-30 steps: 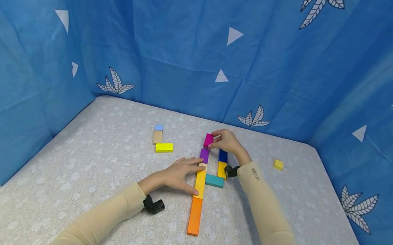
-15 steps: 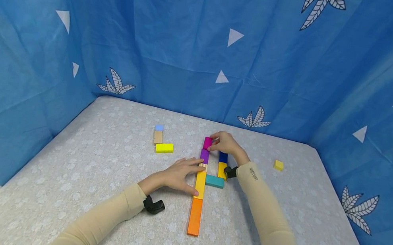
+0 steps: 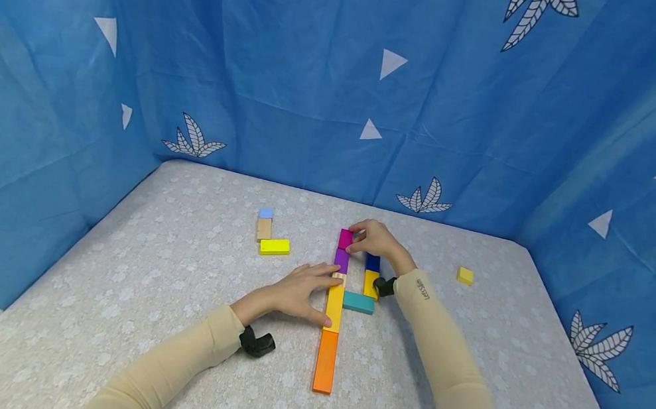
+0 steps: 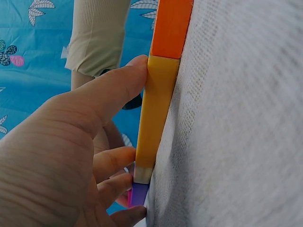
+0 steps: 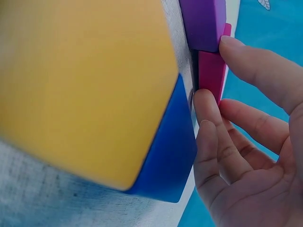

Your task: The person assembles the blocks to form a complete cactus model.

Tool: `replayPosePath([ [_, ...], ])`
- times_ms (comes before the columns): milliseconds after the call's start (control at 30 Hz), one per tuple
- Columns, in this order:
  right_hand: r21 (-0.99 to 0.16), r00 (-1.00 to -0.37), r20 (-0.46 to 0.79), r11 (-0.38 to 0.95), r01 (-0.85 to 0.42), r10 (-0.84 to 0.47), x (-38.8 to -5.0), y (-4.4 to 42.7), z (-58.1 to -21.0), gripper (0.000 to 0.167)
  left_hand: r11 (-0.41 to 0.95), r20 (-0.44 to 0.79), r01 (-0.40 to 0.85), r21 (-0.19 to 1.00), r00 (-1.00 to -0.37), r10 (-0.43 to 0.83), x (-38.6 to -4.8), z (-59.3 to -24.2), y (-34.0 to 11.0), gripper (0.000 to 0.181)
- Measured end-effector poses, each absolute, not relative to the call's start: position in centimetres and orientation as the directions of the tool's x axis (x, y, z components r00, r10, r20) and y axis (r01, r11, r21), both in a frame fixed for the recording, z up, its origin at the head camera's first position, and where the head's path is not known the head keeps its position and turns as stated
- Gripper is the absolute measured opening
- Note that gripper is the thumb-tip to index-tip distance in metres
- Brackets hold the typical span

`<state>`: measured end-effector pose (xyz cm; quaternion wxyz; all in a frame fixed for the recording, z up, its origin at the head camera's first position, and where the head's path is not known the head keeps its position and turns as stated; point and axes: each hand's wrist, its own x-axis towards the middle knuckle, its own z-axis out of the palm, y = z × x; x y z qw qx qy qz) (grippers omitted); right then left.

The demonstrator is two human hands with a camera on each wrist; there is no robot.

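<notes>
My right hand (image 3: pixel 377 238) holds a magenta block (image 3: pixel 346 239) between thumb and fingers at the far end of a straight row. The magenta block meets a purple block (image 3: pixel 341 261). Nearer come a narrow pale wood piece, a yellow-orange block (image 3: pixel 334 306) and an orange block (image 3: pixel 325 362). My left hand (image 3: pixel 301 291) rests along the row's left side with spread fingers; in the left wrist view its thumb touches the yellow-orange block (image 4: pixel 158 104). A teal block (image 3: pixel 358 302) juts right from the row. Beyond it lie a yellow block (image 3: pixel 370 282) and a dark blue block (image 3: pixel 372 262).
Left of the row, a bright yellow block (image 3: pixel 274 247), a plain wood block (image 3: pixel 264 229) and a light blue block (image 3: pixel 266 212) form an L shape. A small yellow block (image 3: pixel 465 275) lies far right on the patterned table cloth (image 3: pixel 195 270). Blue curtains (image 3: pixel 319 63) enclose the table.
My right hand has brought the magenta block slightly toward me, closing the small gap to the purple block. The left hand has stayed in place.
</notes>
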<state>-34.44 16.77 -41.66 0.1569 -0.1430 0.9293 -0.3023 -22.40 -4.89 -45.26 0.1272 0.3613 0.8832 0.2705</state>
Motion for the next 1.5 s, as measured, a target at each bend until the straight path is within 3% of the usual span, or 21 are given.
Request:
replayPosePath([
  [800, -0.609, -0.900, -0.235, 0.778, -0.158, -0.367, -34.2, 17.2, -41.6, 0.060, 0.586, -0.025, 0.572, 0.574, -0.702, 0.711, -22.3, -45.3, -4.9, 0.086],
  [1133, -0.630, -0.895, -0.099, 0.724, -0.282, -0.435, -32.5, 19.0, -40.8, 0.059, 0.591, -0.029, 0.572, 0.568, -0.704, 0.709, -22.3, -45.6, -4.9, 0.086],
  [1500, -0.634, -0.932, 0.054, 0.709, -0.309, -0.359, -29.8, 22.0, -40.9, 0.057, 0.588, -0.017, 0.576, 0.568, -0.706, 0.708, -22.3, -45.6, -5.0, 0.086],
])
